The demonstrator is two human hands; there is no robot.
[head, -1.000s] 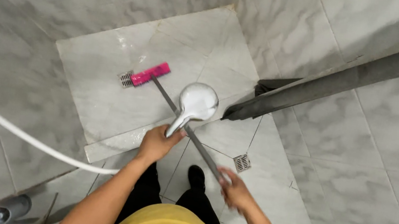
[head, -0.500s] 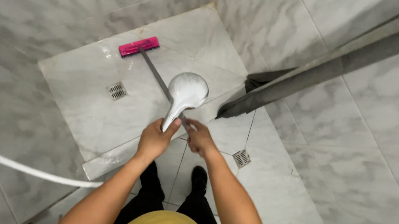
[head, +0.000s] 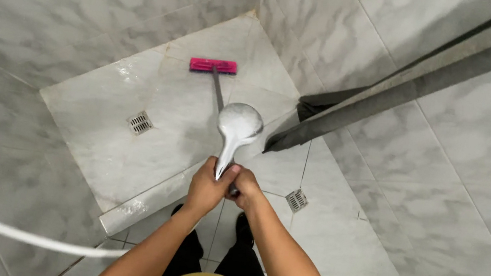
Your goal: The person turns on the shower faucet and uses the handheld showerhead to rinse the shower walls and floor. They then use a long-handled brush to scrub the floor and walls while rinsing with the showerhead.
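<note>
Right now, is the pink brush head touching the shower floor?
Touching: the head view shows the pink brush head resting flat on the wet shower floor, no gap visible.

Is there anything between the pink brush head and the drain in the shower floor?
Nothing visible. The brush head lies on the wet floor up by the wall, and the drain sits apart from it, lower left. Only bare tile shows between them. Both hands hold higher up, at the showerhead.

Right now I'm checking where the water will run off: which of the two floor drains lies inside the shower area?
The drain left of the pink brush head, on the wet floor beyond the raised curb. The other drain sits outside the curb, right of the hands.
</note>
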